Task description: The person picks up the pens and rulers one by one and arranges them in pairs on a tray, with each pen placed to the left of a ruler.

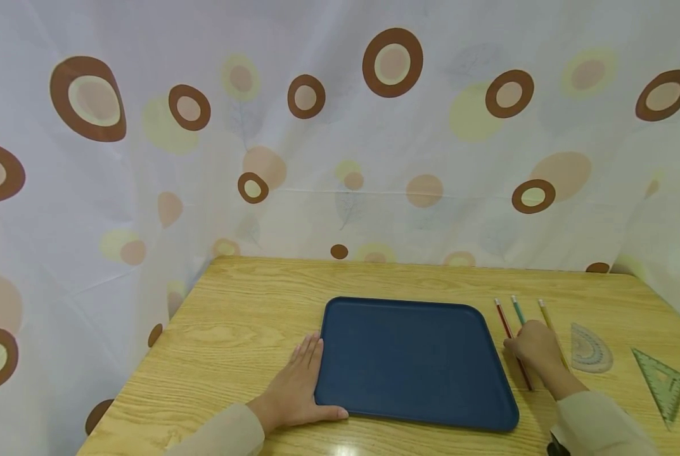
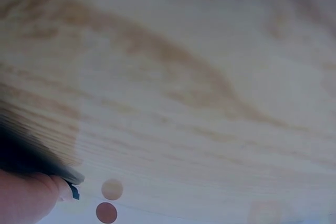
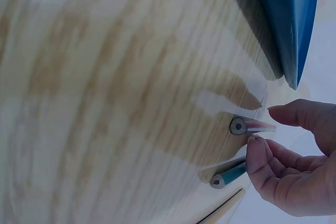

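A dark blue rectangular tray (image 1: 408,361) lies on the table. My left hand (image 1: 295,387) rests against its left side, fingers straight along the edge and thumb at the near left corner. In the left wrist view the thumb (image 2: 29,198) shows by the tray's dark edge. To the right of the tray lie a red pencil (image 1: 503,316), a green pencil (image 1: 518,309) and a yellow pencil (image 1: 543,310). My right hand (image 1: 536,347) is low over them. In the right wrist view its thumb and fingertips stand apart on either side of the red pencil (image 3: 257,126).
Right of the pencils lie a clear protractor (image 1: 590,349) and a green set square (image 1: 663,384). The wood-grain table (image 1: 248,310) is backed by a white curtain (image 1: 340,139) with brown circles, which also hangs at both sides.
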The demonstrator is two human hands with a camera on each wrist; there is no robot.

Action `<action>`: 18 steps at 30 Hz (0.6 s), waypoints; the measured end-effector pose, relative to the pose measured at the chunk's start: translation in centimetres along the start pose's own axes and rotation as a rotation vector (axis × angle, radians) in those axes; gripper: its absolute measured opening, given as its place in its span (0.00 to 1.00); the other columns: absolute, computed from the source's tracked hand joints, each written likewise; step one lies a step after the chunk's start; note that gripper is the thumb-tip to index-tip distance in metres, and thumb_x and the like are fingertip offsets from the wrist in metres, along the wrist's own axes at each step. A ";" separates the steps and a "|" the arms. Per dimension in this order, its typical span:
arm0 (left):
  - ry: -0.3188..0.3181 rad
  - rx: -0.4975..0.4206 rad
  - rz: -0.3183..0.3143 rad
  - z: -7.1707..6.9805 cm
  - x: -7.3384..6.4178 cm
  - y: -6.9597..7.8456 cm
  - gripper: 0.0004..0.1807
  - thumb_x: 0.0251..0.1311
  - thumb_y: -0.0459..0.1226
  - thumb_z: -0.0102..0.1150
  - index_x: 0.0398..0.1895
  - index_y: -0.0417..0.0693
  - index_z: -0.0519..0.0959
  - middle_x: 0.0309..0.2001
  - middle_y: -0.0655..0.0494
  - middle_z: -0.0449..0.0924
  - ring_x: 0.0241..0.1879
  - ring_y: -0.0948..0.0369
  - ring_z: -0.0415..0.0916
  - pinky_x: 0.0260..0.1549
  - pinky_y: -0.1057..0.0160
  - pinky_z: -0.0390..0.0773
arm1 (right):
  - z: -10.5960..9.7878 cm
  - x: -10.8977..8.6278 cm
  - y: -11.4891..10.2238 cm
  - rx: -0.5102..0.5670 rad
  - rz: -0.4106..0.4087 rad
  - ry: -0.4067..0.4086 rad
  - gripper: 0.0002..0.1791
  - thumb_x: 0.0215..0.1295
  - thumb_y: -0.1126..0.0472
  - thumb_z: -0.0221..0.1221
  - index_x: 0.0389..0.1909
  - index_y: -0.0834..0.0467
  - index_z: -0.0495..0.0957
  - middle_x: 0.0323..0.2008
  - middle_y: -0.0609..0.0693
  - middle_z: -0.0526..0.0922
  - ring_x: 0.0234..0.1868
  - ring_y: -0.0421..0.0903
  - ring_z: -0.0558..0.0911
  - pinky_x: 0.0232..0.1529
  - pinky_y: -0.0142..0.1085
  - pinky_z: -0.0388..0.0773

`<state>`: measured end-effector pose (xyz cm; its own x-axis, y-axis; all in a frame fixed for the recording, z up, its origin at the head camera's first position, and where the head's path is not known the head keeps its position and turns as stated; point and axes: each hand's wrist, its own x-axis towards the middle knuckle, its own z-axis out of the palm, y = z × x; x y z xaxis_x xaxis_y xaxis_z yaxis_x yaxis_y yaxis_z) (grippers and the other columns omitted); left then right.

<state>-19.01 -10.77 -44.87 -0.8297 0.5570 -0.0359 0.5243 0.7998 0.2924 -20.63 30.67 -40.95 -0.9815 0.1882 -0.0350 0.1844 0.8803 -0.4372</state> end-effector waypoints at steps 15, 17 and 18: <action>0.000 0.018 0.000 -0.1 0.0 -0.2 0.65 0.45 0.75 0.45 0.72 0.34 0.41 0.74 0.40 0.37 0.74 0.47 0.35 0.70 0.49 0.48 | 0.1 0.7 -0.5 0.014 0.051 -0.032 0.20 0.53 0.68 0.53 0.08 0.54 0.56 0.10 0.42 0.55 0.13 0.39 0.61 0.16 0.29 0.61; 0.001 0.020 0.000 -0.1 0.0 -0.2 0.66 0.44 0.75 0.45 0.72 0.34 0.41 0.74 0.40 0.37 0.74 0.47 0.35 0.70 0.49 0.48 | 0.1 0.7 -0.5 0.008 0.049 -0.033 0.20 0.53 0.68 0.53 0.08 0.54 0.57 0.09 0.42 0.56 0.12 0.39 0.61 0.15 0.28 0.61; -0.001 0.018 -0.002 -0.1 0.0 -0.2 0.66 0.44 0.75 0.45 0.72 0.34 0.41 0.74 0.40 0.37 0.74 0.47 0.35 0.70 0.49 0.48 | 0.1 0.8 -0.6 0.006 0.047 -0.031 0.21 0.53 0.68 0.53 0.07 0.54 0.57 0.08 0.42 0.56 0.12 0.39 0.61 0.15 0.28 0.61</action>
<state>-19.15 -10.92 -44.87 -0.8304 0.5559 -0.0371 0.5264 0.8045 0.2751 -21.47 30.31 -40.78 -0.9729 0.2157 -0.0836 0.2303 0.8681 -0.4397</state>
